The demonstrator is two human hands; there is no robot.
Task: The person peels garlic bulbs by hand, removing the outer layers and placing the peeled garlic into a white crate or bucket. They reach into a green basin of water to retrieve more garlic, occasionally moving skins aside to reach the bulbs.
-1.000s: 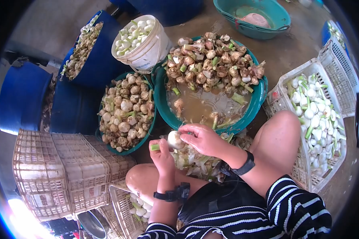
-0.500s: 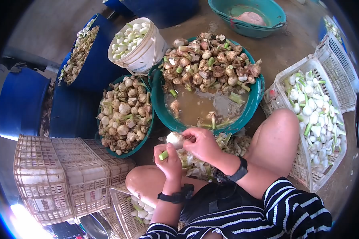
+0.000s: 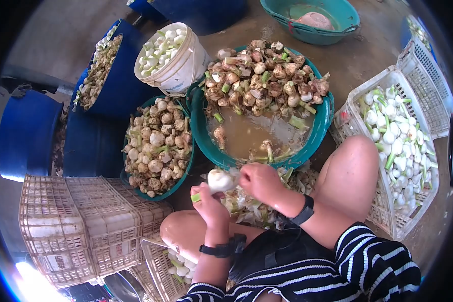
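Note:
My left hand (image 3: pixel 209 205) is closed round the green stem of a white garlic bulb (image 3: pixel 219 179), with the bulb standing above my fingers. Just right of the bulb, my right hand (image 3: pixel 261 182) is curled closed, apart from it; whatever its fingers pinch is too blurred to make out. Below both hands lies a heap of peeled garlic skins (image 3: pixel 246 204) between my legs. Beyond them stands a green tub (image 3: pixel 196 128) with brownish water and a pile of unpeeled garlic (image 3: pixel 267 80).
At left sit a tub of dirty garlic bulbs (image 3: pixel 156 143), stacked crates (image 3: pixel 80 226) and blue barrels (image 3: pixel 27 133). A white bucket (image 3: pixel 173 70) holds cleaned garlic. On my right is a crate (image 3: pixel 400 231) of white bulbs with green stems. A green basin (image 3: pixel 312 32) stands farther back.
My right hand has moved off the garlic bulb to the right. The bulb, in my left hand, has shifted slightly left and shows more of its white side.

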